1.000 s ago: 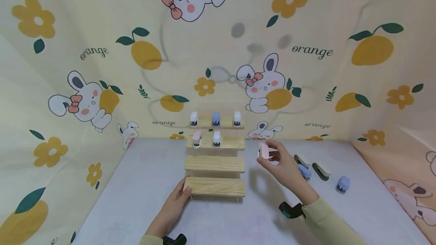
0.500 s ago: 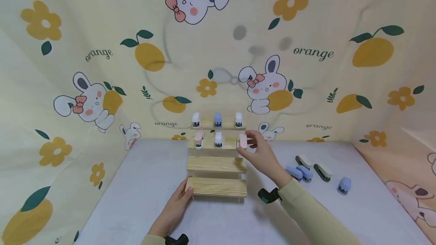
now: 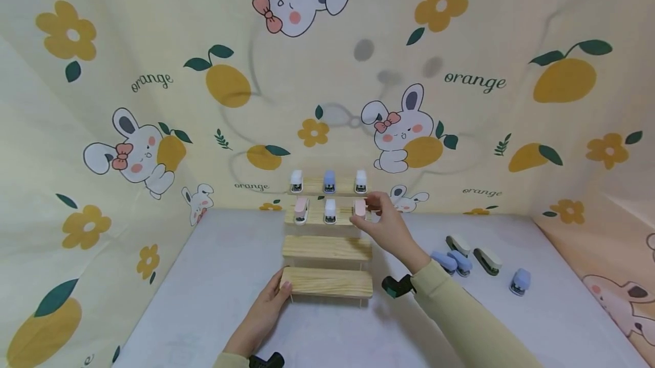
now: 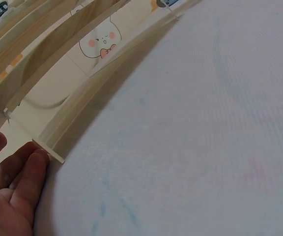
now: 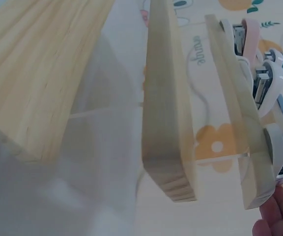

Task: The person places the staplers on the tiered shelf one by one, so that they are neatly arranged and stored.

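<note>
- My leftmost view is the left hand point(image 3: 265, 308), gripping the left end of the bottom shelf point(image 3: 327, 281); the left wrist view shows me fingertips beside a thin leg.
- Along the top shelf point(image 3: 313, 186) I count a white stapler point(image 3: 297, 180), a blue stapler point(image 3: 329, 181) and another white stapler point(image 3: 360, 181).
- One tier down, on the second shelf point(image 3: 315, 216), I have a tilted pink stapler point(image 3: 301, 209), then a middle white stapler point(image 3: 330, 210).
- At that shelf's right end is the second pink stapler point(image 3: 360, 208) — the right hand point(image 3: 387, 227) pinches it between thumb and fingers.
- Farther right on the table point(image 3: 409, 339) I see two blue staplers point(image 3: 462, 263) close together, two pale-topped staplers point(image 3: 488, 261) near them — and, rightmost, a lone blue stapler point(image 3: 520, 281).
</note>
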A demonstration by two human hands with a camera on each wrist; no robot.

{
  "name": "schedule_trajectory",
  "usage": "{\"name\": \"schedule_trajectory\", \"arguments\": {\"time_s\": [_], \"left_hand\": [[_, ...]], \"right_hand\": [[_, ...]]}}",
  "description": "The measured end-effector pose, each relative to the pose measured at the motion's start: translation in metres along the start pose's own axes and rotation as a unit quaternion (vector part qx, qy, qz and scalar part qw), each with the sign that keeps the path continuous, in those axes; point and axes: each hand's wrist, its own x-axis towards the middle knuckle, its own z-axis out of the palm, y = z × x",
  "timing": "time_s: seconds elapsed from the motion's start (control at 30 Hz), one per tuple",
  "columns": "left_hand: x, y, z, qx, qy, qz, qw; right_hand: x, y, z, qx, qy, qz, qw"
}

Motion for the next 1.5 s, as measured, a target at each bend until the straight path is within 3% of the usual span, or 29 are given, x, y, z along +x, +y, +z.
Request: {"name": "schedule_trajectory", "arguments": {"time_s": [0.43,0.93,1.17,1.5], "left_hand": [[-0.003,0.005,0.001,0.000,0.000,-0.007,1.0000],[-0.003,0.006,0.004,-0.001,0.004,-0.013,0.9999],[-0.004,0.003,0.001,0.006,0.003,-0.004,1.0000],[-0.004,0.005,0.001,0.003,-0.002,0.001,1.0000]], "right_hand": [[0.001,0.015,-0.001,0.001,-0.026,0.004,0.9996],[-0.002,0.021,-0.001,0.002,-0.028,0.006,0.9996],[-0.021,0.029,-0.024,-0.031,-0.017,0.020,0.9992],[-0.062,0.068,-0.076,-0.079,0.014,0.054,0.9953]]}}
